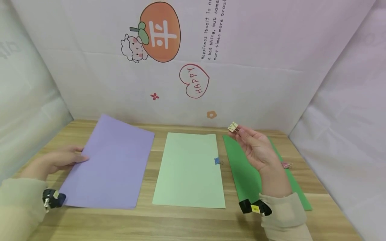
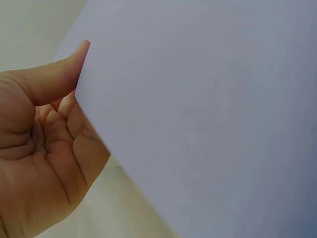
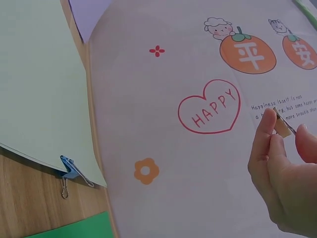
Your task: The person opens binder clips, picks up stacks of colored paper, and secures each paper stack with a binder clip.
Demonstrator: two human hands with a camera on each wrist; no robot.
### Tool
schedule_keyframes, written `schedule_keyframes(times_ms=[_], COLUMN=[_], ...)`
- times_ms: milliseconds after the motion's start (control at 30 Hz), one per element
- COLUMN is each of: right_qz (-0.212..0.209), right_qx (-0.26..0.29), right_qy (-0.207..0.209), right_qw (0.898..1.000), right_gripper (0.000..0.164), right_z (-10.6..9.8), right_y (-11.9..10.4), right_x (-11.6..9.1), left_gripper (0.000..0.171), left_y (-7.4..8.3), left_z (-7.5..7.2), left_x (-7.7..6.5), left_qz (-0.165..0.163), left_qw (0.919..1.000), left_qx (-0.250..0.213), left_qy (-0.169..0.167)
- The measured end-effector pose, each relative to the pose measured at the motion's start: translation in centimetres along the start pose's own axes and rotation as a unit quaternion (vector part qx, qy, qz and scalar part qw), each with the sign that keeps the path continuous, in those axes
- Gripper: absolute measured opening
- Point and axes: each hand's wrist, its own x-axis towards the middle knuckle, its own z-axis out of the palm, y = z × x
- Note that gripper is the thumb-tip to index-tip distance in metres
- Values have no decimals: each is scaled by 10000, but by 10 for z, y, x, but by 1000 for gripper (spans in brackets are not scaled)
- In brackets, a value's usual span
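Observation:
My left hand (image 1: 67, 157) pinches the left edge of the purple paper (image 1: 113, 167), thumb on top and the other fingers behind it. In the left wrist view the thumb (image 2: 62, 79) lies over the paper's edge. The sheet's far left part is lifted off the table. My right hand (image 1: 259, 147) holds a pale yellow binder clip (image 1: 233, 127) between thumb and fingertips, raised above the green paper (image 1: 244, 167). The right wrist view shows this clip (image 3: 283, 128) edge-on, its wire handle toward the thumb.
Light green paper (image 1: 190, 174) lies mid-table with a blue binder clip (image 1: 217, 161) on its right edge. A pink binder clip (image 1: 286, 165) grips the green paper's right edge. A printed white cloth (image 1: 256, 67) hangs behind the wooden table (image 1: 181, 222), with white cloth at both sides.

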Motion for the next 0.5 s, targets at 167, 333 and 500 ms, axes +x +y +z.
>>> schedule_keyframes(times_ms=[167, 333, 500], right_qz=[-27, -69, -87], right_qx=[-75, -201, -270], right_qy=[8, -13, -21], right_qw=[10000, 9998, 9996], right_gripper=[20, 20, 20], right_z=[-1, -2, -3], right_y=[1, 1, 1], right_x=[0, 0, 0], left_gripper=[64, 63, 62], left_y=[1, 1, 2], left_z=[-2, -6, -9], left_x=[-3, -5, -5], left_qz=[56, 132, 257], left_qw=[9999, 9992, 9973], left_qx=[-28, -268, -489], left_qy=[105, 260, 494])
